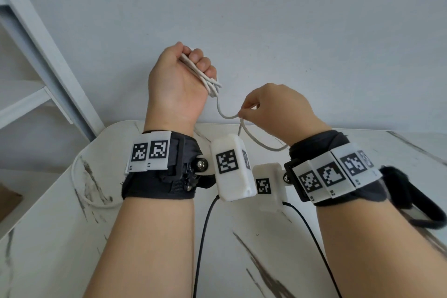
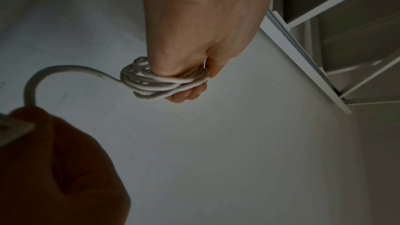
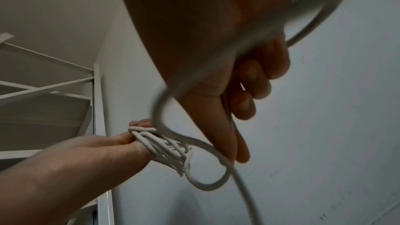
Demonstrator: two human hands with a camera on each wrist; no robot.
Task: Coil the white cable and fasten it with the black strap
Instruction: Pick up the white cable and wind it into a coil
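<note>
— White cable (image 1: 205, 75), where is it?

— Most of it is bunched in loops in the left hand (image 1: 179, 80). That hand is up in the air, above the table (image 1: 60, 237). Its fingers (image 2: 190, 94) are curled tight round the loops.

— And the other hand?

— The right hand (image 1: 278, 109) is a bit lower, near the left one. Its thumb and first finger pinch the loose part of the cable. The other fingers (image 3: 257, 78) are bent in.

— What does the loose part do?

— It hangs from the bundle, bends like a hook, and goes to the pinch. Then it drops down in a curve toward the table. One more bit lies on the table by the left edge.

— Where is the black strap (image 1: 411, 201)?

— A black loop sits by the right wrist, on the table side. It is blurry.

— What else is there?

— A white shelf frame (image 1: 36, 55) stands on the left, by the grey wall (image 1: 290, 19).
</note>
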